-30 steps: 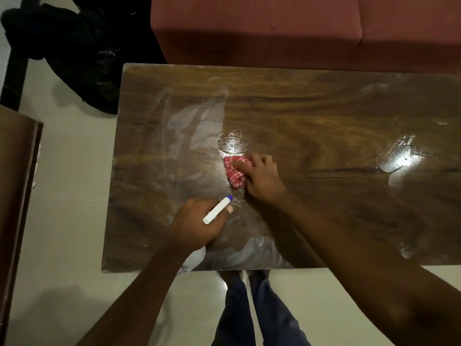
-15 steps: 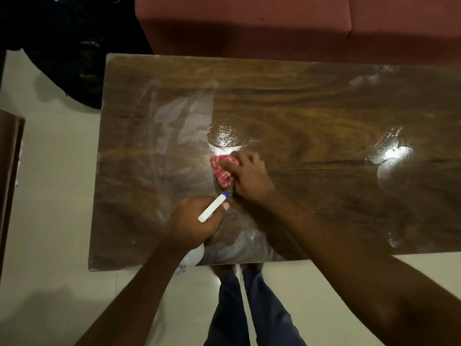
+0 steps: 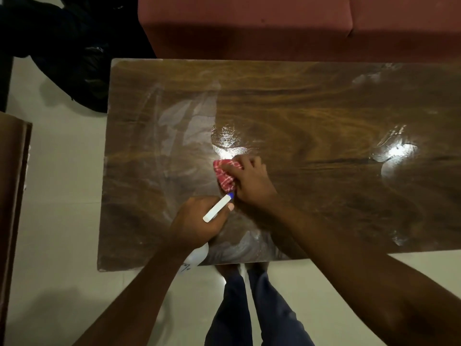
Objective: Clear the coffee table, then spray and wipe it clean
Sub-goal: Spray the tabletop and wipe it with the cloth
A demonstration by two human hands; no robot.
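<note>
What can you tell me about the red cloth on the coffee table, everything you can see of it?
The cloth is red with a thin white check, looks like soft woven fabric, and is bunched into a small wad. It lies pressed flat on the wooden coffee table near its middle, just below a wet glare patch. The right hand covers its right side, fingers curled over the top edge. Its full size is hidden.

The coffee table (image 3: 311,108) was dark brown with golden wood grain — streaked white in places. The cloth (image 3: 225,177) was red with thin white checks; the spray bottle (image 3: 219,207) white, blue-tipped. The sofa (image 3: 249,26) was dull red, the trousers (image 3: 249,308) navy.
</note>
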